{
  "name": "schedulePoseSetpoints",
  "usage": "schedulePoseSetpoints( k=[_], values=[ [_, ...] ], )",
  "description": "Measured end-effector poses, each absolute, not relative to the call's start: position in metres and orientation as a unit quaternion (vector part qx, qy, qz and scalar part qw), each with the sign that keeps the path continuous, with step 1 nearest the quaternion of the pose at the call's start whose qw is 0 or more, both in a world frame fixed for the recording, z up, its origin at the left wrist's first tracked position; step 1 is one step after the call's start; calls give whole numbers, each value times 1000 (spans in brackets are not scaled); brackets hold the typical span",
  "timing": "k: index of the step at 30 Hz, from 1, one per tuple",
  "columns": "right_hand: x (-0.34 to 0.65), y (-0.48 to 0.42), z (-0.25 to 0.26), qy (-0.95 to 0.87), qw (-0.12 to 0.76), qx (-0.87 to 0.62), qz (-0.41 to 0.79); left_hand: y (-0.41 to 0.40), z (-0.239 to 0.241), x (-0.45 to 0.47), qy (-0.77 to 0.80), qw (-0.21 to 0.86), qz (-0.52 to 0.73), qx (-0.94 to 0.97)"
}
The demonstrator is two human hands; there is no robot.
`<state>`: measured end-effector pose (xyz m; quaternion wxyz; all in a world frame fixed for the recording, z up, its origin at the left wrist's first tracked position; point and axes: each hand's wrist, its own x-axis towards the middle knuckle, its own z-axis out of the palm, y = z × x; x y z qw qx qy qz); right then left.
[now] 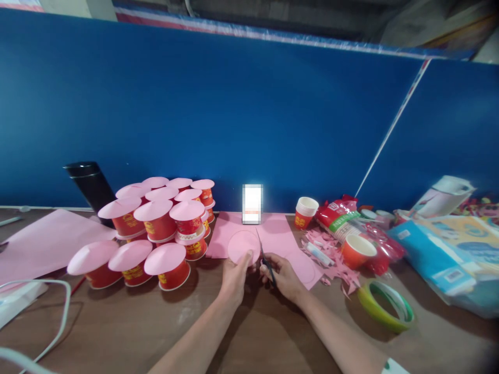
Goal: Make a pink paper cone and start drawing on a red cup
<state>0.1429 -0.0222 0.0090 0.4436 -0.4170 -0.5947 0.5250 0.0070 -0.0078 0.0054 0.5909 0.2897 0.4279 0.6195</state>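
Two sets of fingers are at work: those of the left hand (234, 276) pinch a pink paper disc (241, 245) by its near side, and those of the right hand (286, 275) grip scissors (268, 271) beside the disc's right edge. The step looks like cutting; the next move seems to call for steady paper. Around them on the table (97, 332) are pink sheets (276, 227), red cups (174, 278) and paper scraps (322, 239).

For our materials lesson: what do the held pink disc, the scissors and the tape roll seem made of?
Held pink disc: matt paper or card, judging by its flat, dull face.
Scissors: dark handles, probably plastic; the narrow blade suggests metal, finish unclear.
Tape roll: probably plastic film, its yellow-green side smooth, slightly glossy.
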Motion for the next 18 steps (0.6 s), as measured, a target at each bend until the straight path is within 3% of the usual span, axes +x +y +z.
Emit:
schedulePoseSetpoints(
  k=[18],
  values=[
    [144, -21, 6, -593, 442, -424, 523, -9, 5, 8, 428, 593, 617, 290]
  ],
)
